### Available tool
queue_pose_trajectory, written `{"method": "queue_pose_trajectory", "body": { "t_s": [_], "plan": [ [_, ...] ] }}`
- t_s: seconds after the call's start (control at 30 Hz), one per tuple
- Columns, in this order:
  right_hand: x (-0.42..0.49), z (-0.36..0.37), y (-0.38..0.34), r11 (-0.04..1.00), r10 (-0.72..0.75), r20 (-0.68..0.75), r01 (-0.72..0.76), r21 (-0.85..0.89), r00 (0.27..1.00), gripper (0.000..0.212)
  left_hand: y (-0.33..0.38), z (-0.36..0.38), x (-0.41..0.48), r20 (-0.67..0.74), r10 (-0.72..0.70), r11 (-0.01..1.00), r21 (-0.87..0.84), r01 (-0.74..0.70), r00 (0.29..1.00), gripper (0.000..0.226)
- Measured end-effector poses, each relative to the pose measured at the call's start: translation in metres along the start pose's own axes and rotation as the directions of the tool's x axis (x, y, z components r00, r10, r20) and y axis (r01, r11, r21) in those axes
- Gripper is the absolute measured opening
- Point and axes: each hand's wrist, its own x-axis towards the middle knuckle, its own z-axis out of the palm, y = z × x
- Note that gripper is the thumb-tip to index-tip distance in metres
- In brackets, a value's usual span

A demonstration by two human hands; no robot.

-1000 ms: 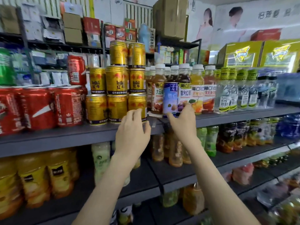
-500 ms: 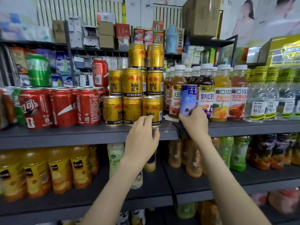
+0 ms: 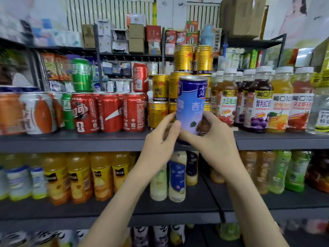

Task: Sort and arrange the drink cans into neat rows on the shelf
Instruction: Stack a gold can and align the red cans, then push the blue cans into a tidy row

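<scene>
Head view of a shop shelf (image 3: 71, 141) packed w/ drinks. Both hands hold one blue can (image 3: 191, 107) upright in mid-air, just in front of the shelf's near edge & not resting on it. Left hand (image 3: 160, 139) wraps fingers & thumb round the can's lower left; right hand (image 3: 215, 139) grips its lower right. Directly behind it, farther in, is a three-high stack of gold cans (image 3: 184, 59). Red cans (image 3: 110, 113) sit in a row to the left, juice bottles (image 3: 261, 104) close on the right. Risks, imo: the grip is low on a tall can, so it could tip or slip. There's no obvious free gap, so pushing it in could nudge the gold stack & topple the upper tiers, or knock a bottle.
</scene>
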Motion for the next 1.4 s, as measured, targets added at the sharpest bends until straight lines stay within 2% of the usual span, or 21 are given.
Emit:
{"method": "queue_pose_trajectory", "body": {
  "t_s": [0.13, 0.27, 0.37, 0.5, 0.63, 0.77, 0.93, 1.03, 1.13, 1.27, 1.4],
  "plan": [
    [-0.007, 0.06, -0.026, 0.999, 0.017, 0.047, -0.019, 0.043, 0.999, 0.036, 0.003, -0.064, -0.017, 0.026, -0.006, 0.999, -0.048, 0.007, 1.0, 0.038],
    [-0.016, 0.134, -0.058, 0.997, -0.028, 0.072, 0.023, 0.075, 0.997, 0.04, -0.004, -0.137, -0.028, -0.061, -0.006, 1.0, 0.005, 0.007, 0.998, 0.042],
    [-0.019, 0.184, -0.083, 0.989, -0.059, 0.16, 0.035, 0.146, 0.985, 0.041, -0.01, -0.196, -0.036, -0.109, -0.019, 0.999, 0.036, 0.023, 0.994, 0.042],
    [-0.025, 0.237, -0.108, 0.936, -0.065, 0.341, -0.061, 0.348, 0.938, 0.036, -0.022, -0.267, -0.052, -0.093, -0.064, 0.997, 0.033, 0.067, 0.994, 0.04],
    [-0.04, 0.286, -0.12, 0.871, -0.042, 0.409, -0.167, 0.462, 0.912, 0.036, -0.034, -0.318, -0.068, -0.106, -0.15, 0.989, -0.005, 0.151, 0.983, 0.048],
    [-0.05, 0.324, -0.127, 0.83, -0.018, 0.425, -0.223, 0.51, 0.905, 0.031, -0.041, -0.353, -0.087, -0.132, -0.183, 0.983, 0.003, 0.185, 0.974, 0.04],
    [-0.055, 0.356, -0.143, 0.788, -0.017, 0.454, -0.267, 0.555, 0.891, 0.027, -0.039, -0.381, -0.107, -0.238, -0.213, 0.976, -0.008, 0.217, 0.948, 0.045],
    [-0.056, 0.372, -0.157, 0.739, -0.027, 0.473, -0.301, 0.603, 0.88, 0.035, -0.035, -0.399, -0.118, -0.3, -0.199, 0.974, 0.044, 0.222, 0.933, 0.039],
    [-0.061, 0.391, -0.172, 0.762, -0.038, 0.474, -0.281, 0.584, 0.88, 0.041, -0.036, -0.416, -0.125, -0.335, -0.178, 0.961, 0.143, 0.237, 0.925, 0.039],
    [-0.062, 0.417, -0.186, 0.8, 0.015, 0.392, -0.246, 0.547, 0.92, 0.03, -0.041, -0.439, -0.127, -0.334, -0.121, 0.91, 0.339, 0.239, 0.935, 0.048],
    [-0.052, 0.439, -0.199, 0.792, 0.043, 0.31, -0.221, 0.569, 0.95, 0.03, -0.039, -0.471, -0.116, -0.22, -0.074, 0.916, 0.37, 0.153, 0.973, 0.05]
  ]
}}
